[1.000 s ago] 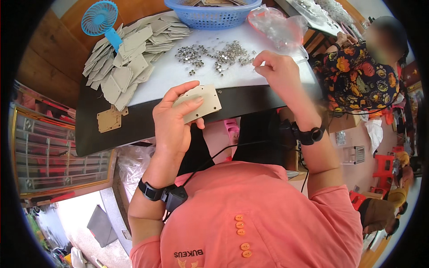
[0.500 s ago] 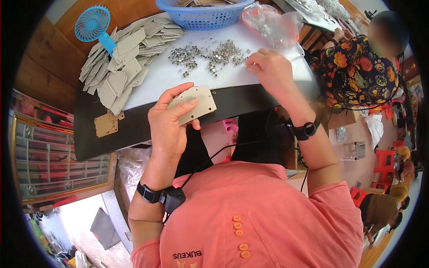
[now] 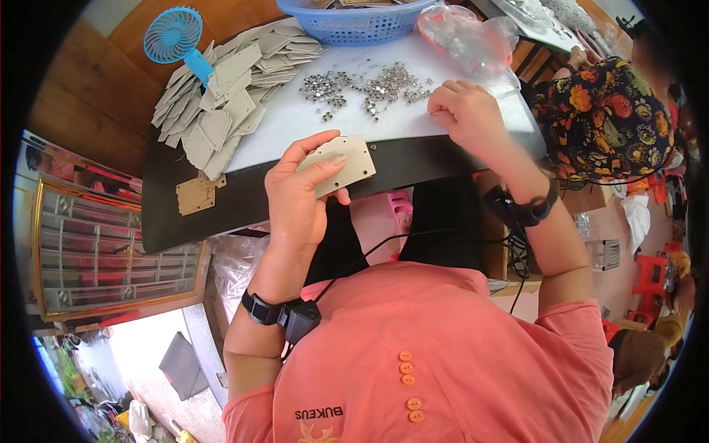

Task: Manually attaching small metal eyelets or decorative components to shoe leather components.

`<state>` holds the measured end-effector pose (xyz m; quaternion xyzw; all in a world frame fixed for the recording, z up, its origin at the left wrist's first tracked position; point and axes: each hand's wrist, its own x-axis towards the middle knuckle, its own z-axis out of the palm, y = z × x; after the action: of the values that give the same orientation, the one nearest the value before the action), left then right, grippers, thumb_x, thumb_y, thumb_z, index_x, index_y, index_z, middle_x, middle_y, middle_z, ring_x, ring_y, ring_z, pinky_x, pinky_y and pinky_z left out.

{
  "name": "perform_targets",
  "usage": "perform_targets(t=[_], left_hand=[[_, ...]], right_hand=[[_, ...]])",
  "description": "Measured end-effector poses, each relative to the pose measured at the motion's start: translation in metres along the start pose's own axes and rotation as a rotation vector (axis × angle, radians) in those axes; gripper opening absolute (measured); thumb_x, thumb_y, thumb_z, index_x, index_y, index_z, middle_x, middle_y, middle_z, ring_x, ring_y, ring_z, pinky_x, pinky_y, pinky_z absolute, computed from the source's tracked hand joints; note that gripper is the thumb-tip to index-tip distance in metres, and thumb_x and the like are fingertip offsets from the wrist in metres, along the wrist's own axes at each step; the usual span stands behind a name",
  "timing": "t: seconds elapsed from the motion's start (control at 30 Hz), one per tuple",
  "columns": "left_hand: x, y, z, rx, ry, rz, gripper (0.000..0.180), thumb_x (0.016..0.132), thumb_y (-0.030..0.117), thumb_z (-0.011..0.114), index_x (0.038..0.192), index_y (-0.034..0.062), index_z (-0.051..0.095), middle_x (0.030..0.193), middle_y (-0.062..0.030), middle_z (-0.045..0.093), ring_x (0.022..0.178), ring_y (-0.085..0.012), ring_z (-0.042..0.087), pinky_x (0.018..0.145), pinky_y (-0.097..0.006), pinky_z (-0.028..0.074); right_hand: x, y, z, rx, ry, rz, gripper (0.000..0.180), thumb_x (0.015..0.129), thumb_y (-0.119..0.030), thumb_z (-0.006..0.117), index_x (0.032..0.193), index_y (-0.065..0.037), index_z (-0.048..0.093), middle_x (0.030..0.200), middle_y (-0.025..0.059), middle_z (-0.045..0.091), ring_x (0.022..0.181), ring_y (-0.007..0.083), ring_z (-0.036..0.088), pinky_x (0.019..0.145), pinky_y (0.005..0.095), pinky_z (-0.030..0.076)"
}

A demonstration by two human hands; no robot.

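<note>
My left hand is closed on a flat beige board with small dark holes along its edges, gripped between thumb and fingers above the table's near edge. My right hand hovers over the white table surface, to the right of the loose metal bits, its thumb and fingertips pinched together. Whatever is in that pinch is too small to make out. Small shiny metal pieces lie scattered in two loose heaps beyond the board.
Many similar beige boards are heaped at the left, beside a blue fan. Brown cut-out boards lie at the dark front edge. A blue basket and a clear plastic bag stand farther back. Another person sits at right.
The whole view has shifted, so the scene sits farther right in the picture. My left hand keeps hold of the board; my right hand's fingers look slightly more curled.
</note>
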<state>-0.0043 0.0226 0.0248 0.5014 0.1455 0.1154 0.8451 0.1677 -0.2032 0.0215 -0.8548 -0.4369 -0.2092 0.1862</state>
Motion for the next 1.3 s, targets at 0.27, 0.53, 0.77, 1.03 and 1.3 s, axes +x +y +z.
perform_targets(t=[0.27,0.53,0.77,1.03,1.3], left_hand=[[0.000,-0.003,0.003,0.033,0.013,0.010,0.030,0.084,-0.006,0.067,0.114,-0.0041,0.067,0.102,-0.0138,0.067,0.076,-0.0224,0.068,0.046,-0.029,0.050],[0.002,-0.006,0.004,0.055,0.028,0.032,0.029,0.084,-0.006,0.068,0.113,-0.0039,0.067,0.100,-0.0132,0.069,0.076,-0.0211,0.069,0.045,-0.029,0.048],[-0.001,-0.006,0.001,0.035,-0.004,0.048,0.028,0.084,-0.005,0.069,0.112,-0.0036,0.069,0.096,-0.0123,0.070,0.072,-0.0181,0.068,0.045,-0.027,0.048],[-0.001,-0.008,-0.003,0.033,-0.039,0.075,0.029,0.084,-0.005,0.070,0.113,-0.0025,0.070,0.095,-0.0109,0.071,0.072,-0.0149,0.066,0.049,-0.027,0.050],[-0.006,-0.013,-0.003,0.057,-0.087,0.152,0.029,0.083,-0.006,0.071,0.112,-0.0004,0.072,0.099,-0.0080,0.071,0.080,-0.0118,0.064,0.058,-0.025,0.052]], right_hand=[[0.004,0.000,-0.007,0.065,-0.125,0.036,0.002,0.078,-0.008,0.065,0.079,-0.008,0.063,0.082,0.0056,0.066,0.084,0.0307,0.063,0.076,0.0433,0.048],[0.000,-0.069,-0.001,0.667,0.153,0.102,0.014,0.077,-0.003,0.072,0.087,-0.006,0.063,0.082,0.0067,0.062,0.081,0.0255,0.062,0.072,0.0356,0.049],[0.005,-0.098,0.019,0.838,0.189,0.086,0.014,0.079,0.002,0.070,0.090,-0.005,0.063,0.086,0.0060,0.057,0.080,0.0213,0.061,0.066,0.0317,0.051],[0.005,-0.106,0.026,0.824,0.211,0.106,0.014,0.080,0.002,0.071,0.090,-0.004,0.065,0.086,0.0060,0.056,0.078,0.0209,0.060,0.066,0.0304,0.050],[-0.002,-0.117,0.026,1.063,0.200,0.273,0.012,0.082,-0.001,0.074,0.089,-0.003,0.064,0.087,0.0044,0.057,0.077,0.0141,0.059,0.067,0.0270,0.050]])
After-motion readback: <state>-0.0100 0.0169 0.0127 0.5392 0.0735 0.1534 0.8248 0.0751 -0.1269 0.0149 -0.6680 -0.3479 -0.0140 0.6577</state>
